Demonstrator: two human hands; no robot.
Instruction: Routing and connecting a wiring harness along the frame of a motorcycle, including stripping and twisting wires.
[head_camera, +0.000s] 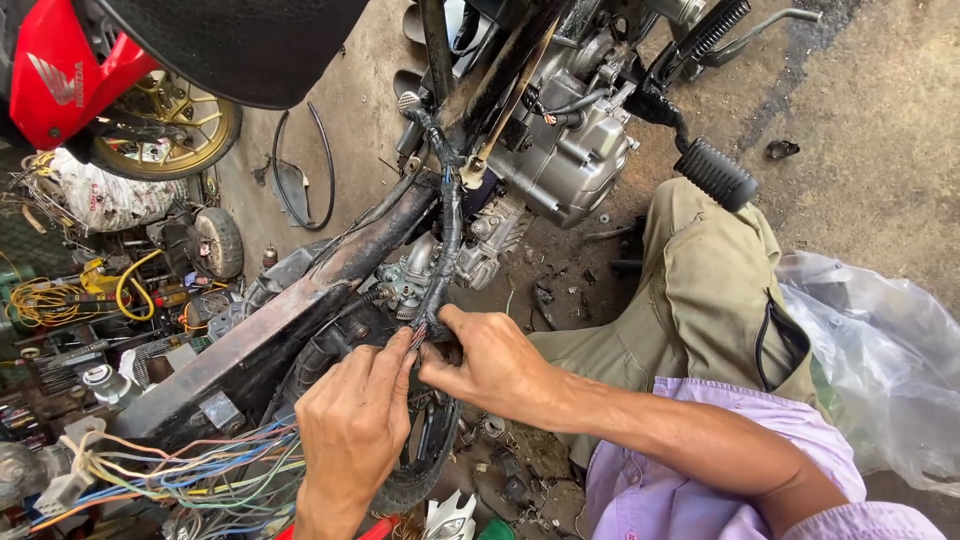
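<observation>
My left hand (352, 425) and my right hand (490, 365) meet at the lower end of a black taped wiring harness (447, 235) that runs down along a stripped motorcycle frame (300, 310). The fingertips of both hands pinch the harness where its bare coloured wire ends show. A carburettor (410, 280) sits just above the hands. The grey engine (570, 150) hangs behind the harness. Loose coloured wires (200, 470) with white plugs spread out at the lower left.
A red motorcycle with a gold wheel (175, 125) stands at the top left. Tools and yellow cable (90, 300) clutter the left side. A footpeg (715, 172) juts over my knee (700, 260). A clear plastic bag (880, 350) lies at the right on the concrete floor.
</observation>
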